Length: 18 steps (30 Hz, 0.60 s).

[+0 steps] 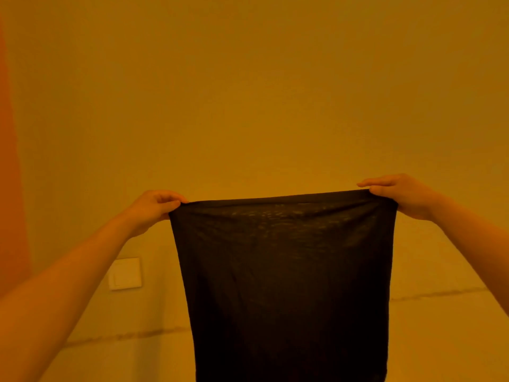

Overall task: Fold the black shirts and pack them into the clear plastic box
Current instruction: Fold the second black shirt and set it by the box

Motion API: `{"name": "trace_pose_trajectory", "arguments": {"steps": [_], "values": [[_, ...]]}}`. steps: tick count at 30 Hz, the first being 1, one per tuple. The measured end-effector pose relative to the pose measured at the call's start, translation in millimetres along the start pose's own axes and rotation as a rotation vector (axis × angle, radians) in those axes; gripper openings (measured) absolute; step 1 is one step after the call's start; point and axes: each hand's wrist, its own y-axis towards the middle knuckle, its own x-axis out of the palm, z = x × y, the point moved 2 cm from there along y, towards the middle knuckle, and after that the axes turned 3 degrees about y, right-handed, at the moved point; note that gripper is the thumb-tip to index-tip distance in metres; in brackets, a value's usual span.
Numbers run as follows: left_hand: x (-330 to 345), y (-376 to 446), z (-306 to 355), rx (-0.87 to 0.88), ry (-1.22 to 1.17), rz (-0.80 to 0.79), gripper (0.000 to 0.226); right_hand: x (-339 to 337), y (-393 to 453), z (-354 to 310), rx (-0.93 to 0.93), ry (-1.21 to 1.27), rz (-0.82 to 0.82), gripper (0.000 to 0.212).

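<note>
Both hands are raised: the left hand [154,209] and right hand [396,194] each pinch a top corner of the black shirt [286,285], stretched level between them, its long axis hanging straight down, equally near both.

Indoor room, likely a home; plain painted wall [248,92], wall light switch [125,273]

The black shirt [283,271] is thin, matt knit cloth, slightly sheer near its top edge. The wall [248,92] looks smooth and matt; the wall switch [125,273] is smooth plastic.
</note>
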Motion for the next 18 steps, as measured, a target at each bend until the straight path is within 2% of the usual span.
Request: {"name": "trace_pose_trajectory", "arguments": {"steps": [1,4,5,9,11,13,14,16,18], "values": [[-0.4,-0.7,-0.6,-0.015,0.0,-0.03,0.027,-0.4,-1.2,0.0,0.009,0.035,-0.028,0.021],[-2.8,-0.9,-3.0,-0.053,0.004,-0.107,0.039,-3.2,-2.0,2.7,0.024,-0.021,-0.116,0.062],[-3.6,-1.2,-3.8,-0.061,0.029,-0.13,0.043,-3.9,-1.5,4.6,0.031,-0.054,-0.129,0.069],[-6.6,-2.7,-3.9,-0.045,0.243,-0.22,0.046,-3.7,-0.9,8.8,0.047,-0.172,-0.194,0.073],[-5.2,-3.6,-2.4,-0.019,0.441,-0.279,0.034,-2.2,-1.1,11.1,0.06,-0.255,-0.215,0.061],[-4.1,-3.4,-3.5,0.003,0.602,-0.325,0.028,2.8,-2.0,12.4,0.092,-0.299,-0.224,0.018],[-4.1,-3.1,-5.0,0.013,0.645,-0.336,0.027,4.5,-3.2,12.2,0.096,-0.32,-0.211,0.006],[-4.3,-2.7,-7.7,0.026,0.692,-0.349,0.022,5.0,-4.6,15.0,0.1,-0.331,-0.242,0.02],[-6.1,-2.3,-9.8,0.029,0.716,-0.35,0.018,3.4,-5.2,18.4,0.086,-0.37,-0.27,0.057]]}}
